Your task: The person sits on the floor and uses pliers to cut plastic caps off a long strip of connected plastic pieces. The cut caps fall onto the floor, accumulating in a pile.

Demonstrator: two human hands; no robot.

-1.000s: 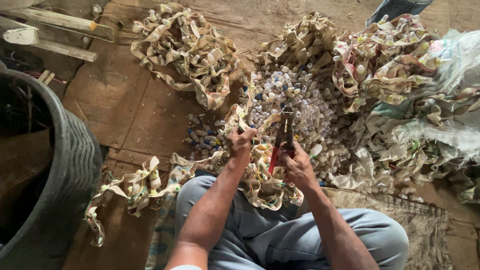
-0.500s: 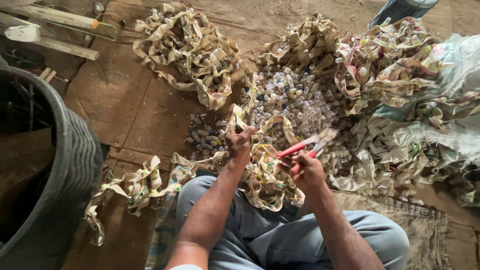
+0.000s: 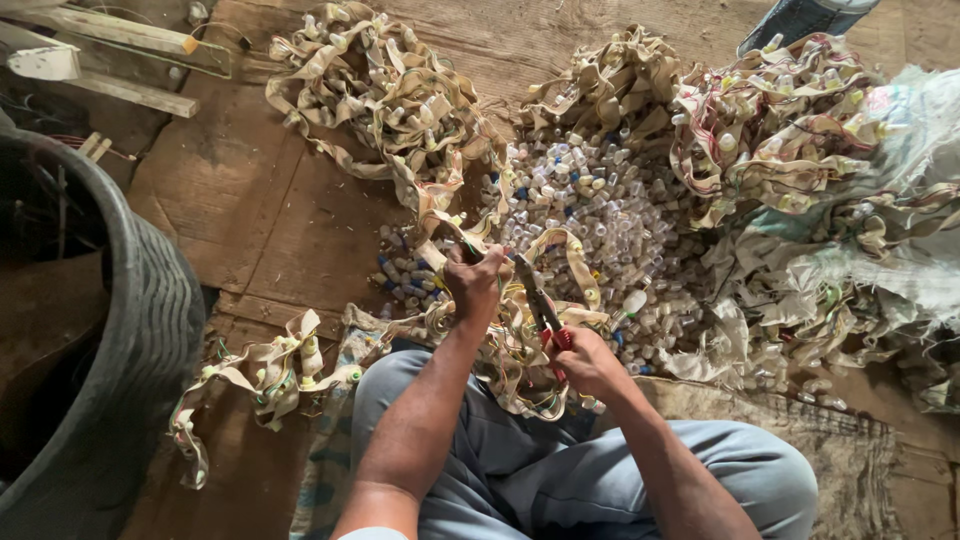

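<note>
Gripping a beige strip (image 3: 440, 225) studded with small caps, the left hand (image 3: 473, 283) is closed around it just above the person's knees, while the right hand (image 3: 585, 362) is wrapped around the red handles of a pair of cutters (image 3: 537, 300) whose tip points at the left fist. Loose caps (image 3: 590, 210) lie heaped just beyond, with tangled strips (image 3: 380, 90) around and a dark ribbed tub (image 3: 150, 340) at the left.

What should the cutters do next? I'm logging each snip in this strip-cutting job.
Probably squeeze the red-handled cutters shut: their tip sits against the strip pinched by the left hand, while the right hand grips the handles.
</note>
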